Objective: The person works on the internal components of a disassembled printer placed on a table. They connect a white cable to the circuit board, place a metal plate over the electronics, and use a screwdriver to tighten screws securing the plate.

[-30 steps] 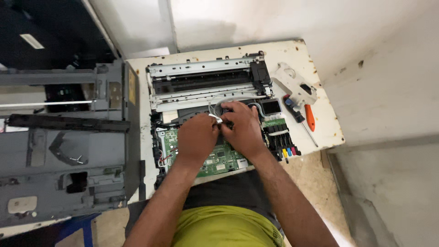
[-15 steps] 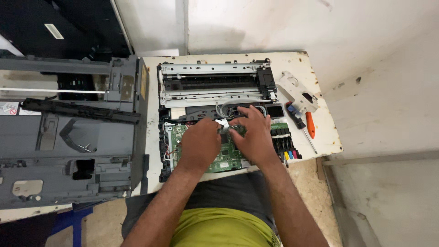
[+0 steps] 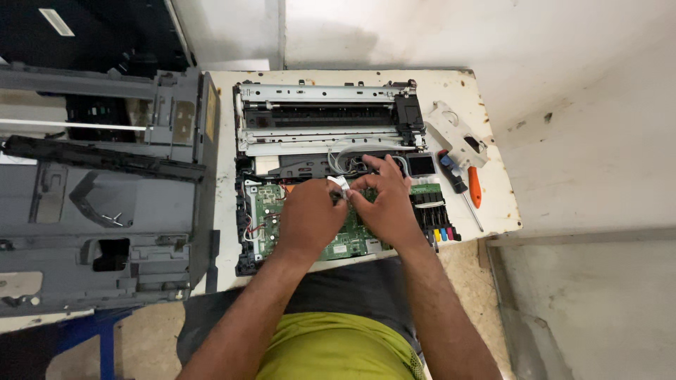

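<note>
One opened printer chassis [image 3: 331,134] on the tabletop [image 3: 486,211]. One green circuit board [image 3: 271,211]. One grey cover assembly [image 3: 105,197]. Two screwdrivers: one orange-handled [image 3: 474,187], one dark-handled [image 3: 451,171]. One white bracket [image 3: 451,130]. Two hands: left [image 3: 310,219], right [image 3: 384,204].

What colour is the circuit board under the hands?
Green, seen in the head view: the circuit board lies under both hands inside the opened printer.

There is one view, from a camera worn on the person's head. It looks almost straight down over their lap onto the white surface [image 3: 486,127], from moderately near. The opened printer [image 3: 331,141] sits mid-frame, both forearms entering from the bottom edge. Wall and floor fill the right side.
</note>
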